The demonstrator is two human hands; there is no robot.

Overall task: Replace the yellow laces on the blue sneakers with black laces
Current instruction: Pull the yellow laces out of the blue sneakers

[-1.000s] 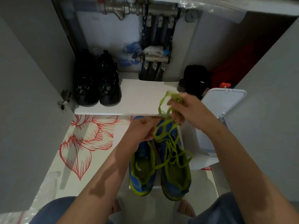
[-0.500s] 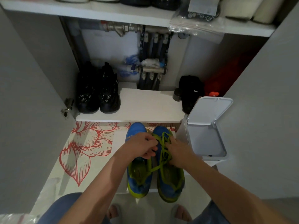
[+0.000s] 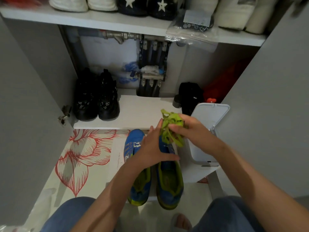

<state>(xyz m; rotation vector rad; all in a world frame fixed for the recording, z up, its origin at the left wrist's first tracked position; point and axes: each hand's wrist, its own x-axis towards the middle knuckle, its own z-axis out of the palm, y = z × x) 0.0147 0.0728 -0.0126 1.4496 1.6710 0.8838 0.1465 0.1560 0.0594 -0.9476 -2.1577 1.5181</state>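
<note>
Head view: yellow laces were bunched up and gripped in the right hand, raised above the toes of the blue sneakers and just beside an open white bin. The left hand was held flat with straight fingers over the sneakers, fingertips at the bundle; contact could not be told. Sneakers were set side by side on the floor, unlaced. Black shoes were seen on the low shelf.

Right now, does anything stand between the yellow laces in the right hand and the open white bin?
Nothing visible does. The right hand grips the bunched yellow laces beside the white bin, whose lid stands open; the left hand is on the far side, above the blue sneakers.
</note>
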